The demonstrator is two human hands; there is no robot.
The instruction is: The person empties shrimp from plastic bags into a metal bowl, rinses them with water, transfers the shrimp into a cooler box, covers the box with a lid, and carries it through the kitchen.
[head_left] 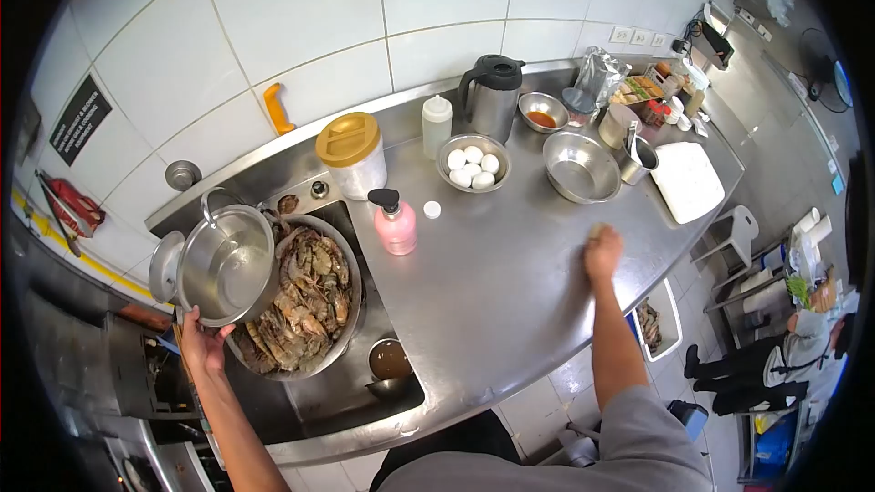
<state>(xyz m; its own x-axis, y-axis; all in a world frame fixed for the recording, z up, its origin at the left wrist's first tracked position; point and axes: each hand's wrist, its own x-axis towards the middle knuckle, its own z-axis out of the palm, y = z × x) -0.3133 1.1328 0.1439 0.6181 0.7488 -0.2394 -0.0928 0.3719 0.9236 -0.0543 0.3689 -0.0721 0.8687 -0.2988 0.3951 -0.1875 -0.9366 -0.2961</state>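
My left hand (pixel 206 343) grips the rim of an empty metal bowl (pixel 228 264), tilted over the left part of the sink. Beside and partly under it, a large metal basin (pixel 354 301) full of raw shrimp (pixel 305 296) sits in the sink. On the steel counter (pixel 492 282), at the right, rests my right hand (pixel 602 253); its fingers are curled, and a small pale thing shows at them, too small to name. An empty metal bowl (pixel 581 169) stands just behind that hand.
A pink pump bottle (pixel 396 229), a gold-lidded container (pixel 352 157), a squeeze bottle (pixel 437 128), a bowl of eggs (pixel 473 164) and a thermos (pixel 494 100) stand along the back. A white board (pixel 688 182) lies right. Another person (pixel 775 360) stands far right.
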